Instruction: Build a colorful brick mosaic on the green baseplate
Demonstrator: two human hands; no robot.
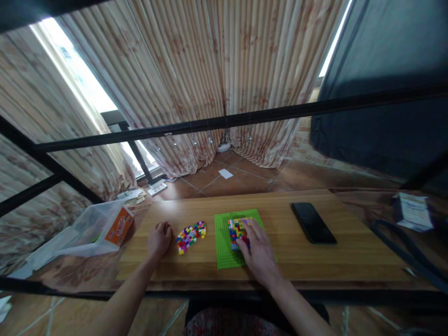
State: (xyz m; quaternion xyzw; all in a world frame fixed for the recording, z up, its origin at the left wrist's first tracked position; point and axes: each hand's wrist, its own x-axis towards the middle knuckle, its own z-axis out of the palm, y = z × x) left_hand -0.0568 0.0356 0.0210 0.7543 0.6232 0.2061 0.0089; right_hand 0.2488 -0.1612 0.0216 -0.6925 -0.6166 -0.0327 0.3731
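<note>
— How are the hands placed?
— The right hand [259, 249] is laid over the brick block [236, 228], fingers part-spread, with the thumb along the block's near-left side; the bricks are perhaps being steadied or pressed. Whether one is pinched cannot be told. The left hand [160, 239] is rested on the table [196, 268], fingers loosely curled, and whether anything is enclosed cannot be told.

— And the block itself?
— It is set on the green baseplate [222, 259], probably so that its bricks are held by the studs.

— Why are the loose bricks [191, 237] kept there?
— They are spread between the left hand and the baseplate, presumably so that either hand can be served.

— The phone [313, 223]?
— It is laid flat, well right of the baseplate, seemingly to be out of the way.

— Beyond?
— On the floor, a white paper [226, 173] is seen; behind it, curtains [175, 70] are hung.
</note>
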